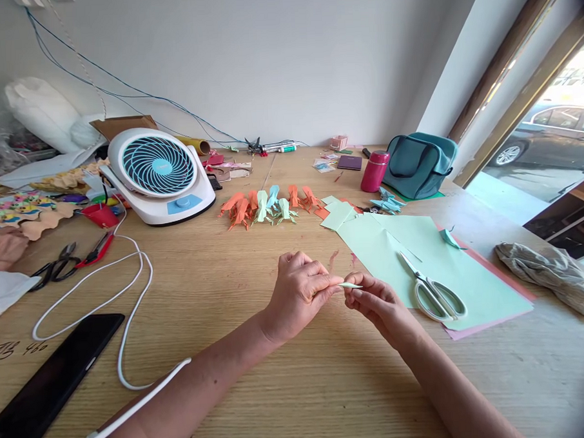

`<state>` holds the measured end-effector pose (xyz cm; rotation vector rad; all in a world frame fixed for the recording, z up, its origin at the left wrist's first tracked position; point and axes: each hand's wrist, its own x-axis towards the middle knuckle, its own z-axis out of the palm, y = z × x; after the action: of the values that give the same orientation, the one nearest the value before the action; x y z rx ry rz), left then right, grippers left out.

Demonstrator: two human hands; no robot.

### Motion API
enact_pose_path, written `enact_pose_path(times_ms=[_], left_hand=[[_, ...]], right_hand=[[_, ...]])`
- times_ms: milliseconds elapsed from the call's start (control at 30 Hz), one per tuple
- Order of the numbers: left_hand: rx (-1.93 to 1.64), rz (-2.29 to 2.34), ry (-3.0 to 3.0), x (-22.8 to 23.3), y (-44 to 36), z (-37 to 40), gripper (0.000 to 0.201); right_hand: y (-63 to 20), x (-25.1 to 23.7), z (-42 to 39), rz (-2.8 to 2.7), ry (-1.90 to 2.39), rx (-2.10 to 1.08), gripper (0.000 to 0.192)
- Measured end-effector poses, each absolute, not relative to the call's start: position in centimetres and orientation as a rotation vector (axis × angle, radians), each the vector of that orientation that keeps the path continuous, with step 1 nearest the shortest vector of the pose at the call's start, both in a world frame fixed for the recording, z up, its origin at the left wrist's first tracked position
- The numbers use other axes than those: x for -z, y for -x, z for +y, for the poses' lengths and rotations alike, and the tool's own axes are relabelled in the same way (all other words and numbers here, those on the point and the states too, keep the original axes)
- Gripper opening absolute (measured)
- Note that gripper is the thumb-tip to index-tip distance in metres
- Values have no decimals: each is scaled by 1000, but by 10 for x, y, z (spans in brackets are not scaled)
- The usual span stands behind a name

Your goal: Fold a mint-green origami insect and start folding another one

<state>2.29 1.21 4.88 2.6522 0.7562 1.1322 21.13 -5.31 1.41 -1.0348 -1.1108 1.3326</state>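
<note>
2 hands: left hand, right hand, 1 folded paper strip btwn them. Scissors x2: white pair, black pair. 1 fan, 1 phone, 1 pink bottle, 1 teal bag, 1 grey cloth. Folded paper figures in a row: approx. 9.

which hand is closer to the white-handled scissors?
Right. The right hand sits just left of the scissors on the green paper; the left hand is farther left, beyond the folded paper piece both hold.
</note>
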Motion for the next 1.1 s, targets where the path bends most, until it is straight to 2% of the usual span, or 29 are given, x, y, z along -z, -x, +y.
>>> enact_pose_path(times_ms=[133,333,633,1100], left_hand=[[-1062,651,-2751,-53,-20,16,17],[-815,485,-2831,-60,-18,16,20],[-630,437,-2689,-63,-15,23,8],[-574,331,-2583,-61,-13,27,9]], right_hand=[[-218,-13,-52,-1113,963,-1438,30],[-216,-15,-51,-1143,1142,-1491,30],[-216,-15,-50,-1297,1143,-1486,29],[-214,-20,-51,-1298,1074,-1591,29]])
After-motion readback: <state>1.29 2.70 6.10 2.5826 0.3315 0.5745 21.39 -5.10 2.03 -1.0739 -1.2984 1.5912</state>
